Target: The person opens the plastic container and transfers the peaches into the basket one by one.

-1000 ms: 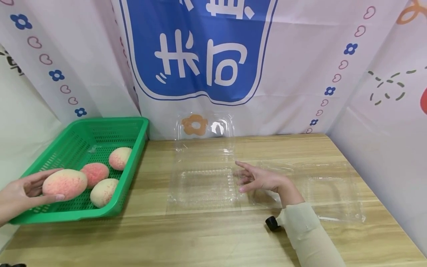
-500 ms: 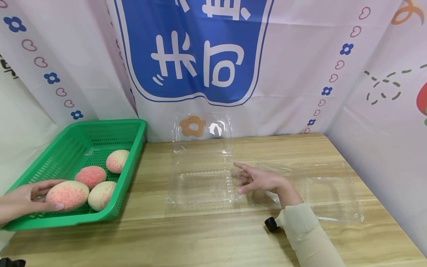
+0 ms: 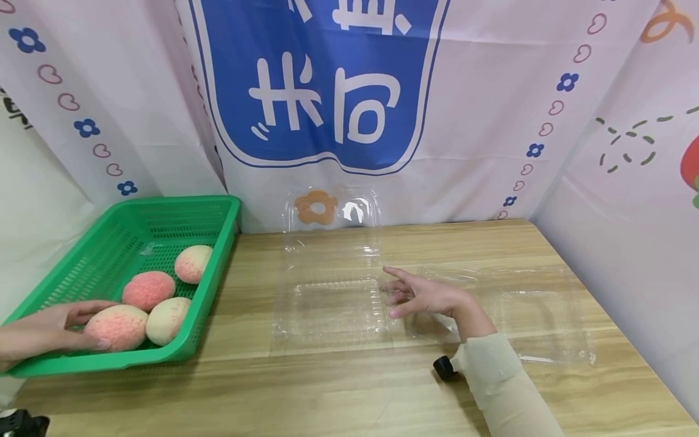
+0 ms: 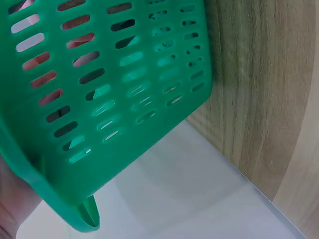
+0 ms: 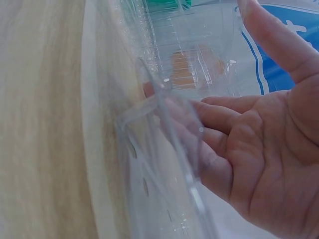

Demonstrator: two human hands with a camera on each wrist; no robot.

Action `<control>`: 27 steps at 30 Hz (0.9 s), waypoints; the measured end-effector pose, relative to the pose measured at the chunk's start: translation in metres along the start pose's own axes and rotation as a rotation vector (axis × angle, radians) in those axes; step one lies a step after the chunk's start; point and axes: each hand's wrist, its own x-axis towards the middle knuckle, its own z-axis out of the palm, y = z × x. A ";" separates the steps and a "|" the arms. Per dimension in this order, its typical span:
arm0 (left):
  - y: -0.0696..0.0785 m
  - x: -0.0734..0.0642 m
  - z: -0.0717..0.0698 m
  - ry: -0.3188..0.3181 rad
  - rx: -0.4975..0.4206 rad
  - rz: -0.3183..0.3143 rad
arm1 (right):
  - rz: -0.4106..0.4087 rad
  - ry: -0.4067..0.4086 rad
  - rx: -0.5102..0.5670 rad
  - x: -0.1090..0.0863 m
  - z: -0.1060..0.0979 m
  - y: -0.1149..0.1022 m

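Observation:
In the head view my left hand [image 3: 60, 331] reaches over the near left rim of a green basket [image 3: 131, 362]. Its thumb and fingers are round a pink-and-cream peach [image 3: 119, 328] low in the basket, beside a paler peach [image 3: 166, 321]. Basket wall covers most of that hand in the left wrist view, where skin shows through the slots. My right hand [image 3: 428, 294] hovers between two clear plastic clamshell boxes, its fingers loosely bent and thumb apart. Some fingers are seen through a clear box wall [image 5: 184, 164] in the right wrist view; contact cannot be told.
One opened clamshell box [image 3: 335, 312] stands mid-table, its lid leaning up toward the back curtain. Another clear box [image 3: 537, 318] lies at the right. A pink peach [image 3: 148, 290] and a two-tone peach [image 3: 193, 264] are also in the basket.
My left hand has lowered the peach into the basket, down and slightly right, against the paler one. The right hand has stayed in place.

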 end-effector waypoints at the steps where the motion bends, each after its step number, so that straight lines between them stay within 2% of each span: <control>1: -0.001 0.000 0.000 -0.007 0.003 0.007 | 0.001 0.002 0.002 0.000 0.000 0.000; 4: -0.005 0.000 0.002 -0.047 -0.033 0.016 | 0.006 0.000 0.004 0.001 0.001 0.001; 9: -0.010 0.000 0.004 -0.071 -0.083 0.053 | 0.005 -0.003 -0.011 0.004 0.003 0.001; 14: -0.012 0.000 0.007 -0.064 -0.052 0.083 | 0.005 0.003 -0.024 0.005 0.003 -0.002; 17: -0.009 0.000 0.007 -0.031 0.003 0.077 | 0.011 0.004 -0.023 0.005 0.002 -0.003; 21: 0.002 0.000 0.003 -0.004 0.049 0.035 | 0.022 0.046 -0.050 0.002 0.000 -0.004; 24: 0.016 -0.002 -0.001 0.012 0.078 0.008 | 0.019 0.125 -0.091 -0.004 -0.003 -0.006; 25: 0.022 -0.003 -0.002 0.032 0.086 0.011 | 0.013 0.156 -0.115 -0.008 -0.004 -0.007; 27: 0.035 -0.006 -0.005 0.119 0.129 0.038 | -0.013 0.216 -0.159 -0.014 -0.006 -0.010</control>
